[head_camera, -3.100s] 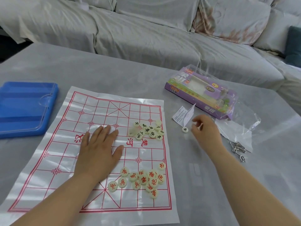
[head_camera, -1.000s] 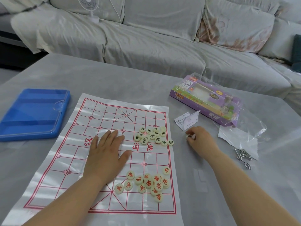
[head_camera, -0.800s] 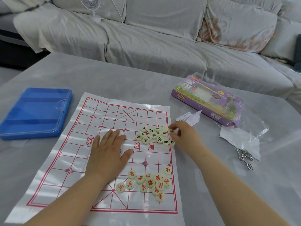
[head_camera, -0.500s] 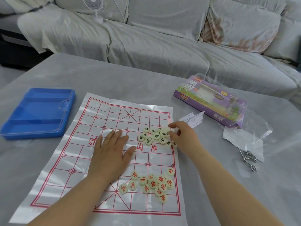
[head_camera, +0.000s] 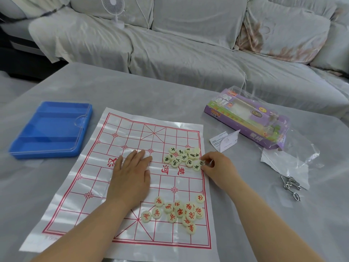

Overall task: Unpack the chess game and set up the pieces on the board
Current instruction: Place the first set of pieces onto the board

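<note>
The right hand [head_camera: 219,167] has brought the stray round white piece [head_camera: 201,163] off the grey tabletop [head_camera: 151,95] to the black-letter pile [head_camera: 179,157] on the shiny red-lined board [head_camera: 132,133], its fingers [head_camera: 206,157] pinching it. The left hand [head_camera: 130,176] lies flat there, fingers straight. Setting up can likely start.

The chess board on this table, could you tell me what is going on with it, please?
A person is setting up Chinese chess. The left hand rests flat on the board sheet; the right hand pinches a piece at the edge of the black-lettered pile. The red-lettered pile lies nearer the person. No pieces are set out yet; the purple box lies to the right.
</note>
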The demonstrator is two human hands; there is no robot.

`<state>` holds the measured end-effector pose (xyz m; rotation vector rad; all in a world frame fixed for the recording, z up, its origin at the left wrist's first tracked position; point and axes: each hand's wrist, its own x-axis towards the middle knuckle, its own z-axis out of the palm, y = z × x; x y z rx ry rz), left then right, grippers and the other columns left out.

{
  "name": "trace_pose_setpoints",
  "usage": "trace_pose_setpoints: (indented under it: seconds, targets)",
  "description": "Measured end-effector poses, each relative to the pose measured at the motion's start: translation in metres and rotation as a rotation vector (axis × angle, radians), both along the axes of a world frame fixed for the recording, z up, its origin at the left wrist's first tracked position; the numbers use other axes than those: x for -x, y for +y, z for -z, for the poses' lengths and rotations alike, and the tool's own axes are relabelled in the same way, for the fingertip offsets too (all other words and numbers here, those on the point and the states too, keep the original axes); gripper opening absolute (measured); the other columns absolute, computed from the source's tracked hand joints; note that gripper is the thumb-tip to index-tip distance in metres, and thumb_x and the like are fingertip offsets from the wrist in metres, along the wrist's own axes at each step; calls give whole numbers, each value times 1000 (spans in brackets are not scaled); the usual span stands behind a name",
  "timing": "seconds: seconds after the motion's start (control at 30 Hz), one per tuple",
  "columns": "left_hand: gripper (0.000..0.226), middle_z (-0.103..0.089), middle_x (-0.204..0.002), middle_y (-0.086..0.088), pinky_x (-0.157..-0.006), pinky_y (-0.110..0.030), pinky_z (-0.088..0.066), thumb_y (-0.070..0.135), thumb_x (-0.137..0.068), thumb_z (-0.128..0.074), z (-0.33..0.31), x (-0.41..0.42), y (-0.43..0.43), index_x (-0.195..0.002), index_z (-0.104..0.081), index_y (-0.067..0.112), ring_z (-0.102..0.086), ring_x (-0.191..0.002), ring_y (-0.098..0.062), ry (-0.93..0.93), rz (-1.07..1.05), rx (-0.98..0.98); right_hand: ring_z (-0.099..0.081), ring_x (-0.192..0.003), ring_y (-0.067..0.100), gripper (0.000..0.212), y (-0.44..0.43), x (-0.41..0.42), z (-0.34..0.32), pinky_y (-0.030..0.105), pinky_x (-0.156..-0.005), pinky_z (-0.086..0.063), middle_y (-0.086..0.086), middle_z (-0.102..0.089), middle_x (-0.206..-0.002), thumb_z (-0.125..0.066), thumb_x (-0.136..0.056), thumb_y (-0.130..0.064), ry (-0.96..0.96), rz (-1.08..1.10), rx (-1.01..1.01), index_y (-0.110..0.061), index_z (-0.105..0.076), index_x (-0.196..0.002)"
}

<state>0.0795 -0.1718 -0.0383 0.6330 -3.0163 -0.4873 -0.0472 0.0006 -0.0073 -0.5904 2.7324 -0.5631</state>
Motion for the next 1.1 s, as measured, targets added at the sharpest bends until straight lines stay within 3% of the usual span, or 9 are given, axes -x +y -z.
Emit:
trace_pose_setpoints:
  seconds: [0.17,0.27,0.4,0.47,0.57,0.77,0.93,1.03,1.1]
  targets:
    - [46,-4,-153,10,-113,-34,7,27,-97,-22,0,0,0,-142,-16,32,2,-141,-10,20,-6,-29,-46,-90,8,32,-4,-4,0,18,-77,-37,-1,-51,-114,-53,-90,-24,-8,30,39,-19,-51,-121]
    - [45,-10,-152,9,-113,-32,6,27,-97,-29,0,-2,-2,-141,-23,29,-2,-141,-10,58,-9,-100,-44,-115,13,33,-6,-16,-2,24,-96,-37,-3,-45,-130,-53,-90,-25,89,42,96,-21,-50,-123]
    - [37,-37,-140,3,-110,-26,-10,24,-91,-47,-1,-6,-3,-127,-47,21,-24,-132,-15,238,-120,-257,-33,-126,11,34,-20,-45,0,20,-105,-24,-8,-40,-135,-49,-92,-30,217,-178,41,-24,-49,-126]
    - [29,-50,-126,3,-101,-25,-18,26,-90,-49,-3,-8,-2,-118,-55,19,-35,-121,-15,280,-160,-220,-29,-129,10,34,-26,-56,1,21,-109,-20,-10,-38,-137,-45,-93,-32,225,-228,5,-26,-48,-126]
    - [27,-57,-114,6,-92,-25,-24,32,-92,-42,-4,-9,-1,-111,-58,21,-42,-108,-13,244,-162,-123,-28,-130,10,33,-24,-68,2,22,-110,-20,-10,-38,-137,-44,-93,-31,230,-197,22,-27,-48,-126]
    - [33,-59,-111,5,-84,-21,-33,30,-96,-31,-9,-15,0,-111,-59,19,-46,-102,-12,217,-99,-35,-31,-127,6,32,16,-88,8,16,-104,-25,-10,-37,-136,-46,-93,-26,164,-58,41,-25,-47,-125]
    - [34,-59,-107,2,-73,-24,-37,26,-97,-28,-22,-20,-3,-107,-60,17,-49,-95,-14,83,-30,-30,-41,-120,8,33,37,-96,8,18,-98,-33,-8,-48,-131,-44,-94,-27,82,8,25,-21,-46,-126]
    - [33,-60,-109,2,-78,-25,-38,24,-97,-30,-25,-27,-6,-105,-60,15,-52,-99,-17,39,41,-58,-39,-123,9,33,37,-99,8,19,-100,-31,-9,-48,-132,-43,-95,-28,97,-15,-6,-22,-45,-128]
    - [33,-58,-118,1,-96,-28,-37,23,-98,-30,-28,-33,-7,-113,-58,15,-51,-108,-19,1,98,-97,-34,-128,9,35,36,-101,10,20,-104,-26,-10,-43,-137,-40,-96,-28,133,-25,-45,-24,-43,-131]
